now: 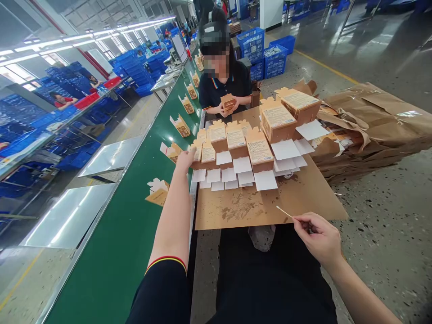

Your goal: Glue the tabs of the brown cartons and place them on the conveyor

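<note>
My left hand point(185, 161) reaches forward to the left end of a stack of small brown cardboard boxes. Its thumb lies against the end cardboard box point(197, 154); the other fingers are mostly hidden. Just left of this hand, an open-topped box point(173, 152) stands on the green conveyor belt point(135, 243). Between the thumb and fingers of my right hand point(319, 236) is a thin cotton swab point(284, 211), its white tip pointing left above the cardboard sheet point(236, 211). The stacked boxes point(259, 150) have white flaps hanging toward me.
Another box point(158, 192) lies tilted on the belt beside my forearm, and several more stand farther along it. Across the stack a co-worker point(224, 76) holds a box point(228, 103). Brown paper-wrapped bundles point(378, 117) are at right; blue crates point(251, 45) stand behind.
</note>
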Demonstrator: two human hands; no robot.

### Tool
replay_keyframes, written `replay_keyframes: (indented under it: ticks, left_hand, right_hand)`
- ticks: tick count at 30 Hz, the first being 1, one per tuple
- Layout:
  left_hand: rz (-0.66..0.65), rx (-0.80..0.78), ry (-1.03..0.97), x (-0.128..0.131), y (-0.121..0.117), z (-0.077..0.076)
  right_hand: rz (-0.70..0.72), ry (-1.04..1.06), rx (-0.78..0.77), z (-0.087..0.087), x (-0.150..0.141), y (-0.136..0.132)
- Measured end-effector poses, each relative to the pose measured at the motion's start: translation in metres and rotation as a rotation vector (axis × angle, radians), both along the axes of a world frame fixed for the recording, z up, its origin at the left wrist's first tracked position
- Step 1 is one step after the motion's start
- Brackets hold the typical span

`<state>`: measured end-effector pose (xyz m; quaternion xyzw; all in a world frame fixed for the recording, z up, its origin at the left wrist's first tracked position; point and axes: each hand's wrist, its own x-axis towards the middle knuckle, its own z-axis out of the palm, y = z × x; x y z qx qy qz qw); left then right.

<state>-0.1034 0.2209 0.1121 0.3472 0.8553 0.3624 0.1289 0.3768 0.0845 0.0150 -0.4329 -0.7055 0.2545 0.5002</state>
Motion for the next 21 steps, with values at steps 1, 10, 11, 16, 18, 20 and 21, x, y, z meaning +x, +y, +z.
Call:
replay_keyframes:
  ticks: [1, 10, 11, 16, 18, 20, 21]
  left_hand:
    - [0.015, -0.023, -0.041, 0.004, 0.003, -0.004]
    - [0.159, 0.493, -0.225, 0.009, -0.122, -0.025]
    - [0.11, 0.61, -0.303, 0.018, -0.143, -0.035]
    - [-0.045, 0.616, -0.664, 0.096, -0.206, -0.096]
    - [-0.004, 0.548, -0.696, 0.119, -0.209, -0.115]
    - [0.03, 0.521, -0.677, 0.129, -0.206, -0.126]
    - [0.038, 0.521, -0.665, 0.13, -0.204, -0.129]
  right_hand:
    - [-0.01, -0.002, -0.005, -0.001, 0.001, -0.001]
    - [-0.118, -0.036, -0.033, -0.004, 0.034, 0.007]
    - [-0.088, -0.043, -0.046, -0.003, 0.032, 0.006]
    - [0.218, -0.026, -0.081, -0.011, -0.019, -0.008]
    - [0.327, -0.038, -0.063, -0.023, -0.048, -0.01]
    - [0.382, -0.069, -0.041, -0.037, -0.073, -0.008]
    - [0.398, -0.086, -0.031, -0.044, -0.082, -0.006]
